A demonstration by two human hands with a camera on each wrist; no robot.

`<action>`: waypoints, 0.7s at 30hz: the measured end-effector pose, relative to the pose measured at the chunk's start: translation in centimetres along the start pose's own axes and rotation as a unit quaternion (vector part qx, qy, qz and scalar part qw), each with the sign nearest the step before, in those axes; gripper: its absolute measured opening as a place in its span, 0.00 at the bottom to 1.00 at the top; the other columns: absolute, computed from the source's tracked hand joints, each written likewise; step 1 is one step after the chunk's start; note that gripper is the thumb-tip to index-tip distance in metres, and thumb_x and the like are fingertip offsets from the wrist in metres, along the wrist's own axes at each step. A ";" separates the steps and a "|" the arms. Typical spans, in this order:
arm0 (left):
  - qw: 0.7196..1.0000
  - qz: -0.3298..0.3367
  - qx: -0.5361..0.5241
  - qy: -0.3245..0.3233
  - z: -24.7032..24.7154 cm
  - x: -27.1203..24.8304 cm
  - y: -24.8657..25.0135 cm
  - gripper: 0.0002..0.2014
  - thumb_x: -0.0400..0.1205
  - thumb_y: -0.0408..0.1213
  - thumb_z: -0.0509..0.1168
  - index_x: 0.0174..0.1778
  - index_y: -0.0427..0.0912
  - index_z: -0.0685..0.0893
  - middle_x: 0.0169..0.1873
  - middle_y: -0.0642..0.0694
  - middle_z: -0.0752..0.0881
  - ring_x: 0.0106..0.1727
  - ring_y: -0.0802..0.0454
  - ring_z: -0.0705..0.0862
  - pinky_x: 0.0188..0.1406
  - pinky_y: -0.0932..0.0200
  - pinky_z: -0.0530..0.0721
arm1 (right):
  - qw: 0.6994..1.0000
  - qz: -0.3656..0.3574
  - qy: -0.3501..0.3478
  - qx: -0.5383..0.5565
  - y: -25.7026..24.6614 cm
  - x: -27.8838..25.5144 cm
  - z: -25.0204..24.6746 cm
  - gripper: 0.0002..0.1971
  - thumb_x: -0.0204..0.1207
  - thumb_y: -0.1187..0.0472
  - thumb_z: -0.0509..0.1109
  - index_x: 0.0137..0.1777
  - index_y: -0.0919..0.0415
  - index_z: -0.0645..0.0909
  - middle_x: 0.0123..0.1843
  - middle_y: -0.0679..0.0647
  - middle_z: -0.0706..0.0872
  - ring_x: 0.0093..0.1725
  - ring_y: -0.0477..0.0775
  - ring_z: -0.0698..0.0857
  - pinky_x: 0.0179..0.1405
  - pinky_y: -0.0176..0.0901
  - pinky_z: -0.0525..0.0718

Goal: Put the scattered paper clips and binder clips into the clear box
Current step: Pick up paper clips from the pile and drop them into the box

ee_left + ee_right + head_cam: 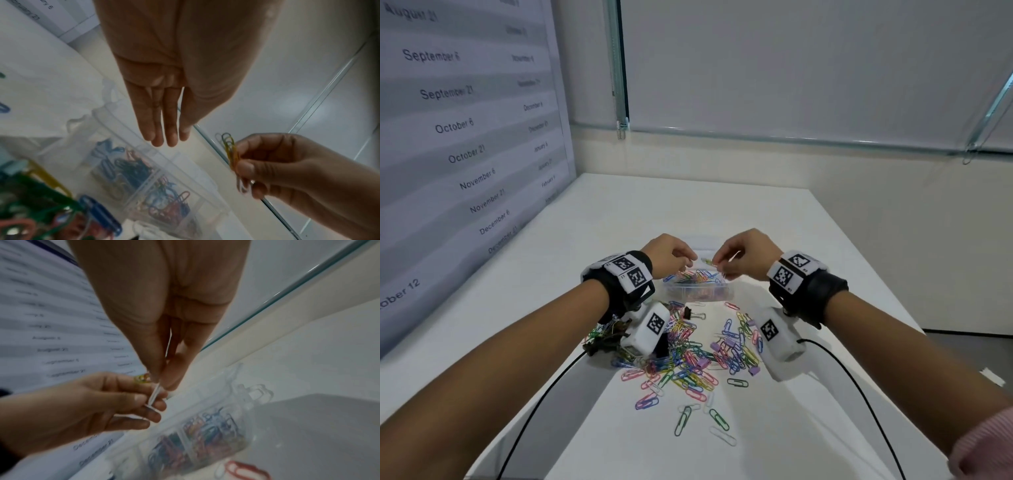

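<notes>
The clear box (722, 294) stands mid-table, its compartments holding coloured paper clips; it also shows in the wrist views (185, 164) (236, 402). Both hands hover just above it. My right hand (719, 265) (162, 382) pinches a small bundle of paper clips (708, 261) (230, 151), yellow and green at one end, white at the other. My left hand (686, 263) (164, 139) is close beside it, fingers relaxed and holding nothing. The scattered paper clips (698, 353) lie in front of the box, with purple binder clips (753, 370) and a black binder clip (688, 312) among them.
A wall calendar (465, 137) runs along the table's left side. Black cables (534, 411) trail from both wrist cameras toward the near edge. The table's right edge (893, 291) drops to the floor. A dark heap of clips (602, 342) lies under my left wrist.
</notes>
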State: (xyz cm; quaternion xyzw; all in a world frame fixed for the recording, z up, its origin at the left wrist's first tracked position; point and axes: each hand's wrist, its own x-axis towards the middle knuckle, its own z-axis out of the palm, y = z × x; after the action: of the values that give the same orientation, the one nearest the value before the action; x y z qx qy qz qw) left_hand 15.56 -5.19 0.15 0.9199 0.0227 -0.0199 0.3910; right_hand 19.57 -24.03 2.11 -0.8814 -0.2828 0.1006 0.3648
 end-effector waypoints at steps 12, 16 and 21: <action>0.976 0.093 0.181 -0.083 -0.6 -4.1 1.0 0.09 0.79 0.34 0.66 0.53 0.43 0.88 0.43 0.50 0.86 0.34 0.68 0.77 0.28 0.82 0.72 | 0.995 0.003 0.042 -0.090 0.9 -0.1 0.4 0.09 0.72 0.69 0.70 0.41 0.55 0.88 0.39 0.51 0.89 0.25 0.36 0.83 0.32 0.24 0.80; 0.947 0.086 0.251 -0.180 -0.2 -6.0 1.0 0.17 0.77 0.43 0.70 0.61 0.45 0.84 0.56 0.48 0.87 0.50 0.55 0.84 0.42 0.71 0.75 | 0.986 0.007 -0.086 -0.144 0.7 -2.7 0.1 0.05 0.71 0.63 0.75 0.45 0.53 0.86 0.39 0.47 0.87 0.30 0.48 0.86 0.33 0.34 0.84; 0.920 0.091 0.304 -0.231 1.3 -8.1 1.2 0.31 0.72 0.52 0.73 0.70 0.50 0.74 0.63 0.47 0.78 0.62 0.49 0.78 0.59 0.58 0.76 | 0.941 0.021 -0.209 -0.263 0.6 -6.2 1.4 0.27 0.60 0.51 0.83 0.59 0.49 0.81 0.47 0.43 0.79 0.42 0.46 0.80 0.42 0.34 0.75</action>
State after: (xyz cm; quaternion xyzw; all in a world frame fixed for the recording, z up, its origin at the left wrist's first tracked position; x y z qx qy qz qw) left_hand 7.49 -7.14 0.59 0.9625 -0.1591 -0.2017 0.0870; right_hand 14.20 -27.05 0.53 -0.9106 -0.3509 0.2123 0.0499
